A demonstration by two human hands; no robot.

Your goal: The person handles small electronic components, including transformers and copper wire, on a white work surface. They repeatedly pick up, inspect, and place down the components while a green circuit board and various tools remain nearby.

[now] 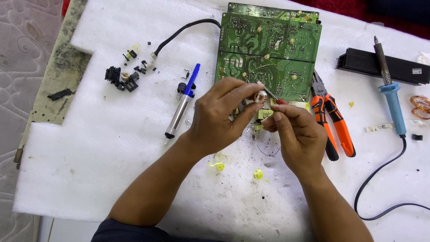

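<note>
My left hand (pixel 221 112) pinches a small pale round coil part (pixel 259 96) between thumb and fingers, just below a green circuit board (pixel 268 49). My right hand (pixel 298 134) holds a thin metal tool with a red handle (pixel 274 97), its tip against the coil. A small yellow part (pixel 265 115) shows between the two hands; which hand holds it I cannot tell. Both hands hover over a white foam sheet (pixel 112 148).
A silver and blue desoldering pump (pixel 182 105) lies left of the hands. Orange pliers (pixel 333 118) lie to the right, then a blue soldering iron (pixel 390 92) with a black cord. Small black parts (pixel 123 78) sit at upper left. Yellow scraps (pixel 258 174) lie near my wrists.
</note>
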